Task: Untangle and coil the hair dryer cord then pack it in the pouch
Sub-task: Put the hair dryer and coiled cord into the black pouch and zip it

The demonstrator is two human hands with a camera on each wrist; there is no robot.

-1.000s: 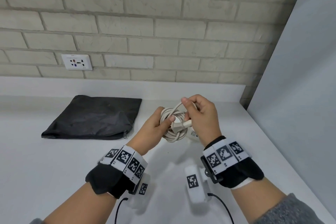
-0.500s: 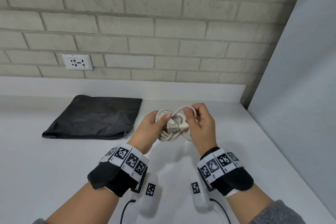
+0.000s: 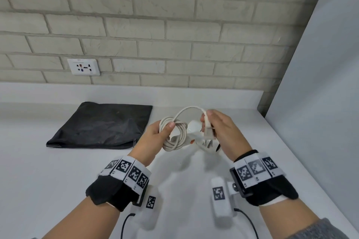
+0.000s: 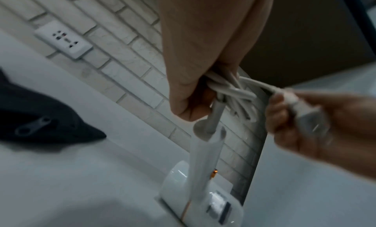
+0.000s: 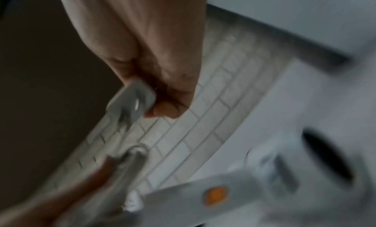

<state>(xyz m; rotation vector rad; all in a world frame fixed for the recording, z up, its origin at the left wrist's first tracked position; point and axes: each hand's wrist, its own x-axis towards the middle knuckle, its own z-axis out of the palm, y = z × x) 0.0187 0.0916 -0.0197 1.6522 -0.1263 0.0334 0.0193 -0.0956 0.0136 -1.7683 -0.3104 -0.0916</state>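
My left hand point(image 3: 158, 134) grips a coil of the white cord point(image 3: 174, 136) above the counter; the left wrist view shows the cord loops point(image 4: 230, 92) bunched in its fingers. My right hand point(image 3: 219, 132) pinches the white plug point(image 3: 208, 130), and a free loop of cord arcs from it back to the coil. The right wrist view shows the plug point(image 5: 132, 101) with its prongs, blurred. The white hair dryer point(image 3: 194, 129) hangs below the coil between both hands; its handle and body point(image 4: 203, 174) reach down to the counter. The black zip pouch point(image 3: 103, 125) lies flat to the left.
A white counter point(image 3: 58, 180) runs to a brick wall with a white socket point(image 3: 84, 67). A grey panel point(image 3: 320, 83) closes off the right side. The pouch's zipper pull point(image 4: 33, 125) lies at its near right corner.
My right hand has drawn the plug out to the right, away from the coil, opening a loop of cord. Both hands have moved apart and the hair dryer now shows between them.
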